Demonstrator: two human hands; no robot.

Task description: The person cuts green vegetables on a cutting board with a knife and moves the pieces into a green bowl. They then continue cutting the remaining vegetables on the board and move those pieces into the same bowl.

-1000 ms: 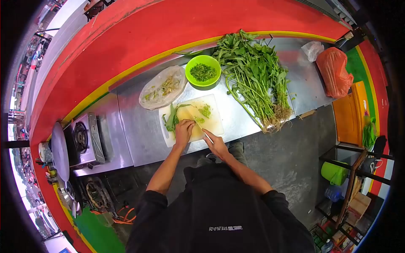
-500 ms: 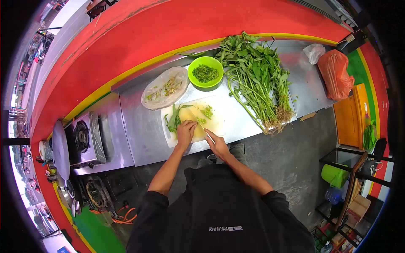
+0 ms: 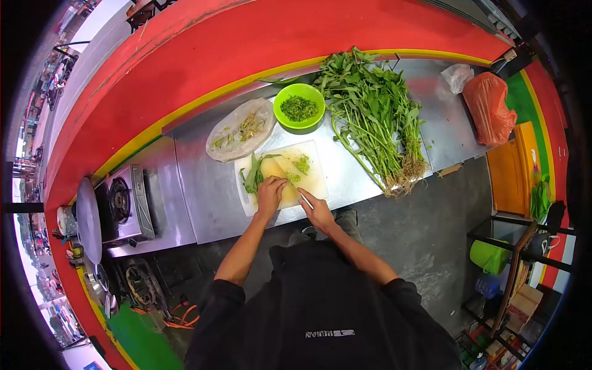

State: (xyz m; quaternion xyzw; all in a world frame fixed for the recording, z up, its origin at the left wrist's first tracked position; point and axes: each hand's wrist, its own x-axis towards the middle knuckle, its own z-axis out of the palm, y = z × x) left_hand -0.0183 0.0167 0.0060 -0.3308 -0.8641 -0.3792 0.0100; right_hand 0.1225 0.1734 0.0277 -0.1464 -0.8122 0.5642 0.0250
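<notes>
On a white cutting board (image 3: 314, 161) my left hand (image 3: 270, 192) is closed on a small bunch of leafy greens (image 3: 252, 180), whose leaves stick out to the left. My right hand (image 3: 317, 209) grips a knife (image 3: 301, 193) by its handle, the blade near my left fingertips. Chopped green pieces (image 3: 301, 164) lie in small heaps on the board just beyond the blade. A lime-green bowl (image 3: 282, 92) of finely chopped greens stands behind the board. Left of it, a plastic bag (image 3: 229, 152) lies flat with roots and wilted scraps on it.
A large pile of leafy stalks with roots (image 3: 376, 117) covers the counter (image 3: 213, 213) to the right. Farther right sits a red plastic bag (image 3: 487, 108) beside a clear one. A gas stove (image 3: 127, 200) is at the left. A red wall (image 3: 246, 43) runs along the back.
Both hands stay almost in place, with the knife still at the left fingertips. The view has shifted very slightly; nothing else visibly differs.
</notes>
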